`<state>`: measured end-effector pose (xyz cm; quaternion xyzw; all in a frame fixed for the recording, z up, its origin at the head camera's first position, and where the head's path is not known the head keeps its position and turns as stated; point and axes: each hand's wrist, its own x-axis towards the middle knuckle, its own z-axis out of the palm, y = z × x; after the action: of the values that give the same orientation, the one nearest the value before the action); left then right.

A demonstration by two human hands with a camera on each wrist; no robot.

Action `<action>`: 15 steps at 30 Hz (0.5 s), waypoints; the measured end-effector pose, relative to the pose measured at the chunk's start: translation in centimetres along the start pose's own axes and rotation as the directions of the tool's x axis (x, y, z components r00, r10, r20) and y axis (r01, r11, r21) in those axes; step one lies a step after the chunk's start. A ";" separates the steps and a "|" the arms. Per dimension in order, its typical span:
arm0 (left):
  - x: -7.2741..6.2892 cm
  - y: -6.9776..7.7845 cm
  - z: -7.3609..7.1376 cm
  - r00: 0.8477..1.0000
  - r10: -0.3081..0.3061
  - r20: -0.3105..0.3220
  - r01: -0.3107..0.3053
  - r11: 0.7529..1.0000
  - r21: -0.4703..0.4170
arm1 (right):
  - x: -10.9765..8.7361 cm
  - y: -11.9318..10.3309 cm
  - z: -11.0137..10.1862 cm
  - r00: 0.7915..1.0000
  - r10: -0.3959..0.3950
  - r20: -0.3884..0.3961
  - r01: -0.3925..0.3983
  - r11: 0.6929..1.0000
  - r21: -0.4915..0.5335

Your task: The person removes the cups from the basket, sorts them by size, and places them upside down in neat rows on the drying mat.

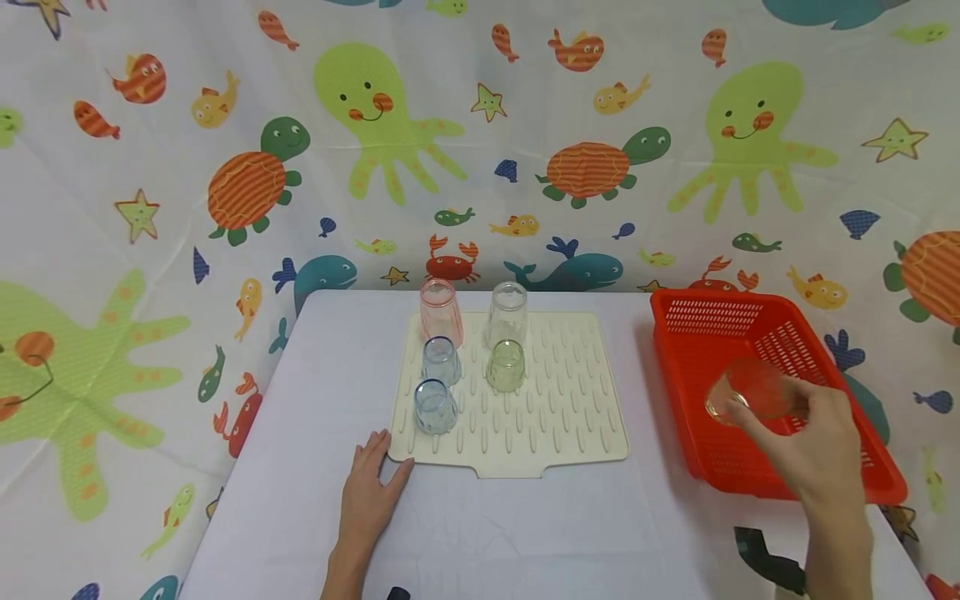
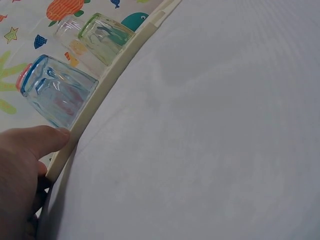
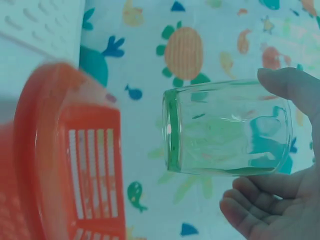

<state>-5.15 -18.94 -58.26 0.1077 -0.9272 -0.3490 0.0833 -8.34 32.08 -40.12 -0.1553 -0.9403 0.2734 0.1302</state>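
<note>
My right hand (image 1: 813, 433) holds a clear tumbler (image 3: 227, 127) over the red basket, thumb on one side and fingers on the other. The tumbler has a green band at one end in the right wrist view and is blurred in the head view. At the cream drying mat's (image 1: 562, 400) front left corner rests my left hand (image 1: 367, 487), its thumb (image 2: 52, 140) touching the edge. Closest to that hand stands a blue-tinted glass (image 1: 435, 408), with another blue glass (image 1: 441, 362) behind it.
Farther back on the mat are a pink glass (image 1: 441, 315) and a clear glass (image 1: 507, 317), with a yellow-green glass (image 1: 506, 367) in front of the clear one. A red slotted basket (image 1: 678, 408) stands at the table's right. Behind hangs a sea-animal print cloth (image 1: 480, 67).
</note>
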 end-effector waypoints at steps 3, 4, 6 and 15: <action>0.0 -0.1 0.1 1.000 -0.001 0.004 0.001 1.000 0.007 | -0.2 -0.7 0.3 0.999 -0.048 -0.019 0.048 0.999 0.013; 0.0 -0.1 0.1 1.000 -0.002 0.005 0.002 1.000 0.008 | -0.3 -0.9 0.4 0.997 -0.068 -0.028 0.068 0.997 0.019; 0.1 0.0 0.1 1.000 -0.002 0.009 0.002 1.000 0.009 | -0.6 -1.3 0.7 0.993 -0.106 -0.044 0.108 0.994 0.034; -0.1 0.1 0.0 1.000 -0.007 0.015 0.007 1.000 0.001 | -1.3 -2.9 2.4 0.967 -0.243 -0.082 0.252 0.961 0.117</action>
<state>-5.10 -18.91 -58.20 0.1085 -0.9276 -0.3495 0.0750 -8.54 28.18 -40.71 -0.0371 -0.9283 0.3085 0.2041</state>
